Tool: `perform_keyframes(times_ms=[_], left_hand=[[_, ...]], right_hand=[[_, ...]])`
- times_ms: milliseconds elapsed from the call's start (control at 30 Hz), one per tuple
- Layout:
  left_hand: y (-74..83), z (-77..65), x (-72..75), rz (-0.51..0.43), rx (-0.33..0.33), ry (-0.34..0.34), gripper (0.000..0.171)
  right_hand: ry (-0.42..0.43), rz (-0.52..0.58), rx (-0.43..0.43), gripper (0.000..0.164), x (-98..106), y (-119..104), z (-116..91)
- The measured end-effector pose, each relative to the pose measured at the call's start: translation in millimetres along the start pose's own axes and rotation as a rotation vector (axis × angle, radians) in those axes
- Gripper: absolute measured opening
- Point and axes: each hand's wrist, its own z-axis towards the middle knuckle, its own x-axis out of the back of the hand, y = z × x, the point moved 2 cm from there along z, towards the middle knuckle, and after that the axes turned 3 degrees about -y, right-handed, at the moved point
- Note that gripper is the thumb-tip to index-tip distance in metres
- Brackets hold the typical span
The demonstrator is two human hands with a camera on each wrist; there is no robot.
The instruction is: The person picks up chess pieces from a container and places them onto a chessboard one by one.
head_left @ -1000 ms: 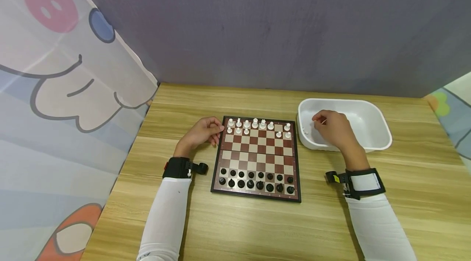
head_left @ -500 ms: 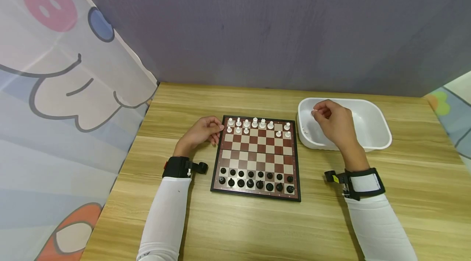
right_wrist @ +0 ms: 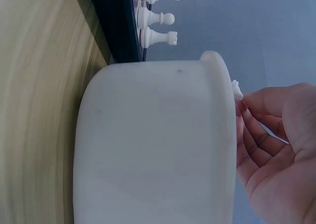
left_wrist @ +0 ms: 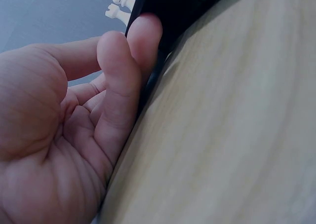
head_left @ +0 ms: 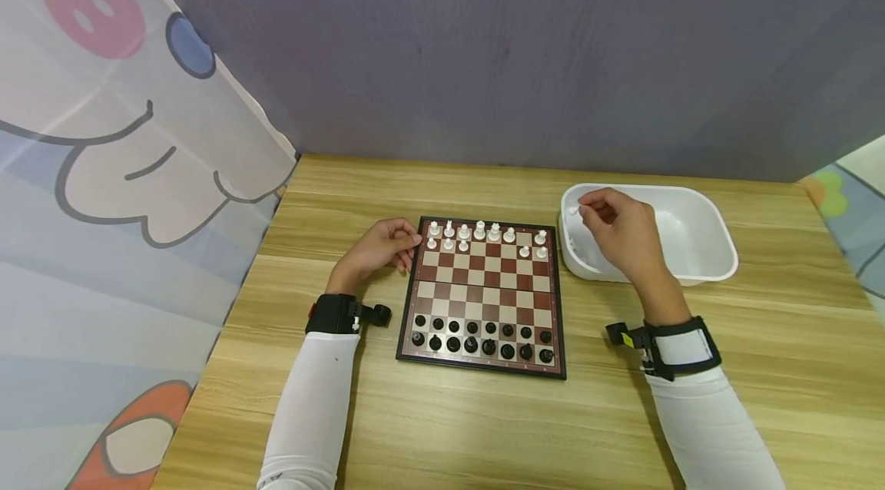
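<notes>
My right hand (head_left: 622, 233) pinches a small white chess piece (right_wrist: 237, 91) between thumb and fingertips. It hovers over the left end of a white plastic tub (head_left: 691, 244), and the piece's jagged top shows just past the rim in the right wrist view. At the left edge of a chessboard (head_left: 477, 275), my left hand (head_left: 380, 248) grips the rim, thumb on top and other fingers curled at the side. White chessmen (head_left: 479, 230) stand along the far side, with gaps in both rows. Two full rows of black chessmen (head_left: 472, 344) line the near side.
A few small white pieces (head_left: 572, 246) lie inside the tub's left end. The tub stands close to the board's right edge on a wooden table (head_left: 484, 428). A grey panel (head_left: 518, 52) rises behind, and a printed cloth (head_left: 138, 244) hangs at the left.
My right hand has risen from low in the tub and shifted left toward its left wall, bringing the white chess piece along. The left hand and chessboard have stayed put.
</notes>
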Motion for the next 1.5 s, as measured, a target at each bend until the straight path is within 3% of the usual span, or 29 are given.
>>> perform_keyframes(times_ms=[433, 967, 1267, 1500], left_hand=[[0.8, -1.0, -0.3, 0.005, 0.006, 0.004, 0.015], [0.1, -0.9, 0.1, 0.000, -0.001, 0.006, 0.016], [0.4, -0.5, -1.1, 0.015, -0.003, 0.011, 0.015], [0.7, -0.9, -0.9, 0.021, -0.011, 0.005, 0.018]], right_hand=[[-0.011, 0.004, 0.189, 0.008, -11, -27, -5], [-0.121, -0.022, 0.227, 0.007, -33, -44, -8], [-0.238, -0.110, 0.234, 0.006, -45, -54, -9], [-0.283, -0.189, 0.268, 0.006, -53, -54, -9]])
